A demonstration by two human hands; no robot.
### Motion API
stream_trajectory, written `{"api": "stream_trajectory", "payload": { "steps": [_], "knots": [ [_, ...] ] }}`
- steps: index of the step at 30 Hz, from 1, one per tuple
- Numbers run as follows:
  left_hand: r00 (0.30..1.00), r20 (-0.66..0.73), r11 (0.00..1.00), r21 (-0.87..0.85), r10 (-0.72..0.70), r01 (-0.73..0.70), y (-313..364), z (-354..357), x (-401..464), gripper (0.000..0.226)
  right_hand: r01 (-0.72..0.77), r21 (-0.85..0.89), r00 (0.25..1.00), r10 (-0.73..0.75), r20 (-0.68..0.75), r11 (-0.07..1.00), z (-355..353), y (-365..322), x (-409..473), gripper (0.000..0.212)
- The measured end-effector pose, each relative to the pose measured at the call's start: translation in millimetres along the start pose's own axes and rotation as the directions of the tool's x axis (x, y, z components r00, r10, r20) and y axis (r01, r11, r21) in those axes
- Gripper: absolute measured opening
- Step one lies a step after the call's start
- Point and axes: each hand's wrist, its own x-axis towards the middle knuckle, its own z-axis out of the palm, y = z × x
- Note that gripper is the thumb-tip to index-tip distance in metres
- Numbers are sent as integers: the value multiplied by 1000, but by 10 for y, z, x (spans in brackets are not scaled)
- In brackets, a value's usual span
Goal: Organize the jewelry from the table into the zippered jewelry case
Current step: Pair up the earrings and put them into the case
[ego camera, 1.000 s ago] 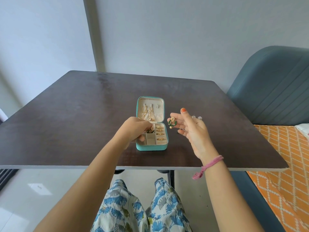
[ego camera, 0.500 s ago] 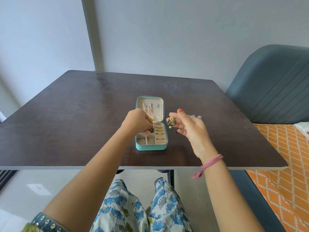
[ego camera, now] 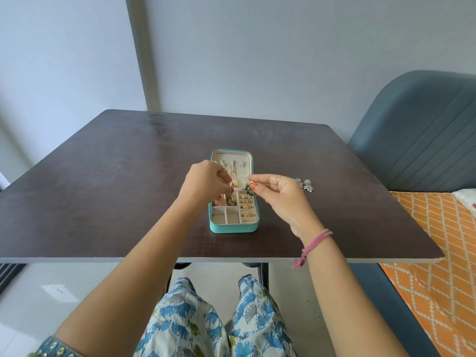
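A teal zippered jewelry case [ego camera: 233, 228] lies open at the middle of the dark table [ego camera: 116, 176]. Gold earrings [ego camera: 233, 175] hang in its raised lid, and gold rings [ego camera: 247, 207] fill its right column. One green and gold earring [ego camera: 231, 201] lies in a middle compartment. My right hand [ego camera: 280, 199] pinches a matching green and gold earring [ego camera: 249, 188] over the case's right edge. My left hand [ego camera: 206, 184] hovers over the case's left side with fingers curled, and nothing shows between them. Silver flower earrings [ego camera: 305, 184] lie on the table behind my right hand.
A blue padded chair [ego camera: 417, 140] stands at the table's right side. Beside it, an orange patterned cover [ego camera: 438, 253] reaches the near right. The table's front edge [ego camera: 206, 260] runs just above my knees.
My left hand has lifted out of the case, leaving a green and gold earring in a compartment. My right hand has brought the other earring leftward over the case.
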Motion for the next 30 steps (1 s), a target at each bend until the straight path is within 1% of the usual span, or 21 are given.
{"api": "stream_trajectory", "payload": {
  "steps": [2,5,8,10,12,15,17,21,25,30],
  "knots": [
    [994,-103,998,-50,21,-26,-37,-62,-29,9,55,-52,998,-55,17,997,42,-4,50,23],
    [961,-275,990,-129,26,-64,-149,-133,-80,7,109,-181,993,-100,60,977,107,6,107,23],
    [932,-361,981,-192,-37,-35,-315,-132,-107,5,153,-292,984,-119,129,944,189,11,124,24],
    [930,-352,961,-277,-103,2,-433,-65,-100,8,179,-338,979,-133,155,924,232,16,126,25],
    [933,-309,935,-346,-185,71,-542,33,-95,10,180,-359,977,-126,169,916,257,14,129,24],
    [918,-289,913,-378,-272,151,-654,174,-97,12,169,-379,975,-99,197,910,267,3,134,23],
    [910,-310,915,-374,-274,149,-655,214,-102,12,155,-398,977,-79,200,904,270,-9,141,23],
    [918,-313,937,-321,-243,139,-621,237,-125,9,136,-437,984,-68,167,889,319,-19,137,23],
    [910,-326,931,-335,-256,142,-640,231,-130,8,121,-484,992,-87,93,867,340,-10,106,23],
    [914,-329,939,-318,-237,129,-636,246,-135,7,79,-508,996,-51,68,858,339,31,138,23]
  ]
}}
